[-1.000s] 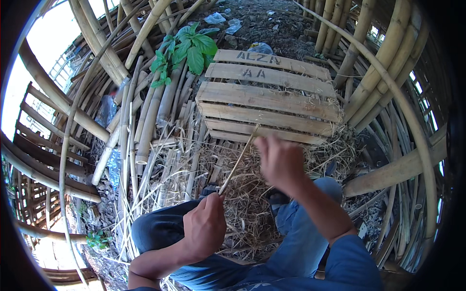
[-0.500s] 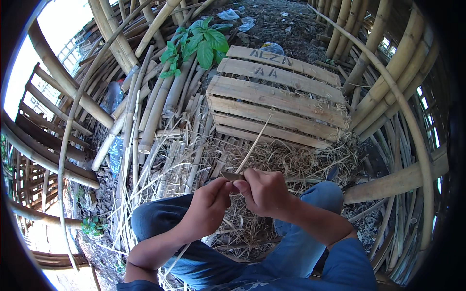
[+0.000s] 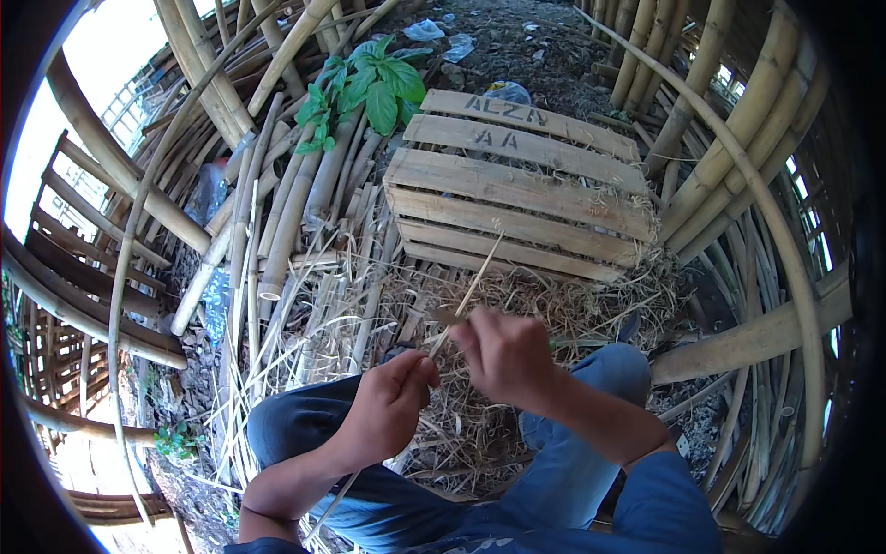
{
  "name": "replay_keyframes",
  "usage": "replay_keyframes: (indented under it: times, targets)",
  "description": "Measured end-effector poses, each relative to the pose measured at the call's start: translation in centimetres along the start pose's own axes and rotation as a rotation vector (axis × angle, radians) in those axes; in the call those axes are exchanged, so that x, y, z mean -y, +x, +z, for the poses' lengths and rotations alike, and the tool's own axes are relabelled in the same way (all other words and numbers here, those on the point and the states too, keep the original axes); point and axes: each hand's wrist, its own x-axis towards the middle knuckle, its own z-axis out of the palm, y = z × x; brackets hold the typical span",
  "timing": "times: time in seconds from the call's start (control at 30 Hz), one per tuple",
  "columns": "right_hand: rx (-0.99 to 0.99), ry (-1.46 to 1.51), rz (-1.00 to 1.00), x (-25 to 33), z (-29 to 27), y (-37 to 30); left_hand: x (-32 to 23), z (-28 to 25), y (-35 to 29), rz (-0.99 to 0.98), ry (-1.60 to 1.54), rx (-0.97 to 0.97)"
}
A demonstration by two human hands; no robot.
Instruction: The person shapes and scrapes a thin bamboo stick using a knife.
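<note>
My left hand (image 3: 386, 406) is closed around a thin bamboo strip (image 3: 474, 286), which slants up and away from me toward the slatted wooden crate (image 3: 517, 208). The strip's tail comes out below that hand, over my left leg. In my right hand (image 3: 510, 358) is a knife (image 3: 444, 317), its short blade pointing left and lying across the strip, a little beyond my left hand. Motion blurs the blade and the right fingers, and the knife's handle is hidden in the fist. Under both hands, between my knees, lies a heap of curly shavings (image 3: 471, 439).
Loose pale strips (image 3: 231, 411) lie to my left, beside stacked bamboo poles (image 3: 286, 226). A leafy green plant (image 3: 380, 88) grows at the far left of the crate. Thick bamboo poles (image 3: 738, 162) lean on the right, above a flat bamboo beam (image 3: 748, 332).
My right hand has moved a little up and away, carrying the knife along the strip. The left hand has dropped slightly back, so the two hands are now apart.
</note>
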Motion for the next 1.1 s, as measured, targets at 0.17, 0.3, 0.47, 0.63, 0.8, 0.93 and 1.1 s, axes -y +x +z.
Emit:
replay_keyframes:
  times: [0.17,0.3,0.47,0.63,0.8,0.93,1.1]
  targets:
    - [-0.051,-0.001,0.056,-2.6,-1.4,1.9,-0.3,-0.4,-0.5,-0.002,-0.045,0.052]
    - [-0.058,-0.015,0.076,-1.6,-1.1,0.9,-0.1,-0.1,0.0,0.038,-0.012,0.039]
    - [-0.035,-0.059,0.214,-3.5,-2.4,2.4,-0.6,-0.1,-0.5,-0.022,-0.089,0.058]
    - [-0.099,-0.078,-0.057,-1.6,-0.4,0.4,-0.4,0.2,0.0,-0.019,-0.059,0.068]
    - [-0.113,-0.127,0.545,-7.7,-3.6,3.9,0.1,-0.1,-0.2,0.064,-0.059,0.078]
    - [-0.302,0.020,0.334,-8.2,-3.8,2.8,1.4,-0.8,1.2,-0.048,-0.241,0.012]
    - [0.047,0.148,0.007,-0.3,-1.3,-0.1,0.0,-0.6,1.5,-0.086,-0.232,0.041]
